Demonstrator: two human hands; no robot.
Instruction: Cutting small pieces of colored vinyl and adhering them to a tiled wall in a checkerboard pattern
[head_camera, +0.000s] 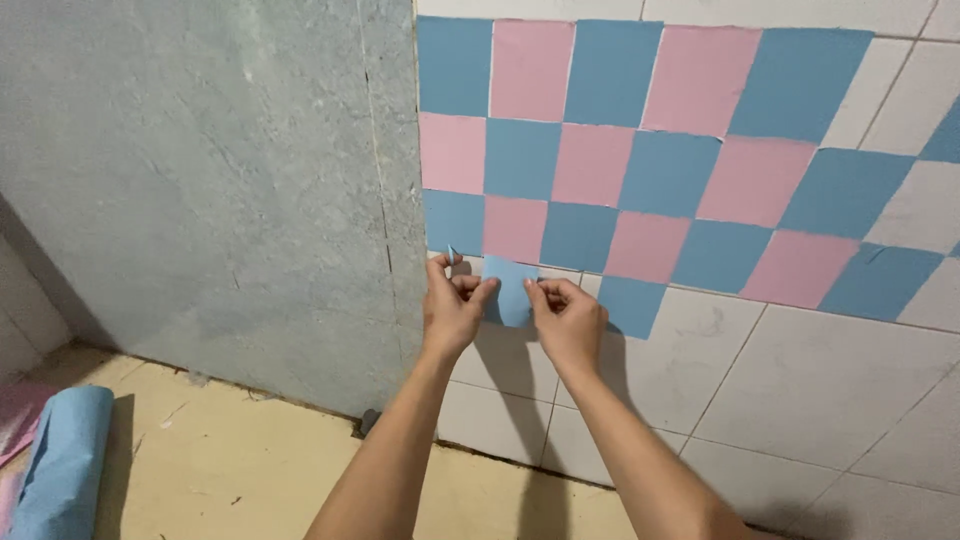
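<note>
Two hands work at one small blue sticker square (510, 290), held against the white tiled wall (820, 380) just under a checkerboard of blue and pink squares (640, 160). The left hand (452, 308) pinches the sticker's left edge, its grip closed on it with fingers curled; the right hand (568, 318) pinches the right edge the same way. A peeled blue corner (452, 255) curls up above the left fingers. White tiles lie bare below and to the right. One grey slab (200, 180) leans at left. One blue roll (62, 460) lies on the yellowish floor (240, 470).
</note>
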